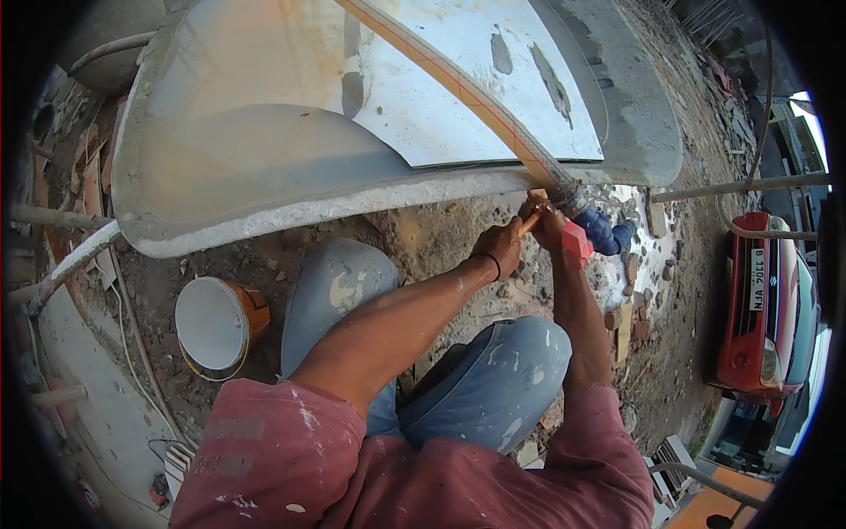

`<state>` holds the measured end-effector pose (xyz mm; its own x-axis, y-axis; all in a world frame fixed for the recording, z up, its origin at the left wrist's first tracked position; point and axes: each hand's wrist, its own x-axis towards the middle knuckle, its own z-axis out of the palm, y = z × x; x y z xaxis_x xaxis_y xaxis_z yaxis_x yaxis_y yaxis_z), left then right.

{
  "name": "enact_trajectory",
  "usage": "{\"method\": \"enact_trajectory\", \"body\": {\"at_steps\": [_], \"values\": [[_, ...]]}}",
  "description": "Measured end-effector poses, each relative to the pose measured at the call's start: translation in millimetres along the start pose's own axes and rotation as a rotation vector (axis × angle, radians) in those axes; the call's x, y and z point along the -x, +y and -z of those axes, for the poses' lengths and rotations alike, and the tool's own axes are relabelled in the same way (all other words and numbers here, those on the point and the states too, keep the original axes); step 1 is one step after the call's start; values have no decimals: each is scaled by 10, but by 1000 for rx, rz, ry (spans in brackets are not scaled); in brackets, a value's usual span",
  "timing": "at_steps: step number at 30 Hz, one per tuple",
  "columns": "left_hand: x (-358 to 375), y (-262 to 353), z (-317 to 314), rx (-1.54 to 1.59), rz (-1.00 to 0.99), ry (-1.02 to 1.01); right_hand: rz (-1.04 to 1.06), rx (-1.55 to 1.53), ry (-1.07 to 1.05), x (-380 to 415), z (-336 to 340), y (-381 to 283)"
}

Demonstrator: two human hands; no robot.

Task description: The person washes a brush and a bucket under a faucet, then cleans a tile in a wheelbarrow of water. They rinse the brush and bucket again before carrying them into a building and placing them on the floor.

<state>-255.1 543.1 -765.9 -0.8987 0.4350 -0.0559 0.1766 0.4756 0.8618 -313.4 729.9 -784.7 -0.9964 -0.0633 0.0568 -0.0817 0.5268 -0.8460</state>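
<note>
At the near rim of a shallow concrete basin (352, 212), my two hands work close together below the hose end. My left hand (501, 245) is closed around a slim orange-brown stick (530, 222) that points up toward the rim. My right hand (548, 226) is beside it, fingers bent around something I cannot make out. A faceted red piece (577, 246) sits against its wrist side. A clear braided hose (467, 93) with a red line crosses the basin and ends at a dark blue pipe fitting (604, 233), just right of my hands.
A white board (467, 88) lies in the basin's cloudy water. A lidded white bucket (211, 324) stands left of my paint-spotted knees. Rubble and wood scraps (625, 331) lie on the ground at right. Metal pipes (740, 187) run at the sides, and a red car (749, 309) is beyond.
</note>
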Motion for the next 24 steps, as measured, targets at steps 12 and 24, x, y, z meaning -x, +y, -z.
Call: {"method": "enact_trajectory", "body": {"at_steps": [12, 24], "values": [[92, 243, 125, 81, 300, 56, 438, 309, 30, -151, -271, 217], [-715, -325, -784, -279, 121, -230, -441, -827, 7, -141, -360, 578]]}}
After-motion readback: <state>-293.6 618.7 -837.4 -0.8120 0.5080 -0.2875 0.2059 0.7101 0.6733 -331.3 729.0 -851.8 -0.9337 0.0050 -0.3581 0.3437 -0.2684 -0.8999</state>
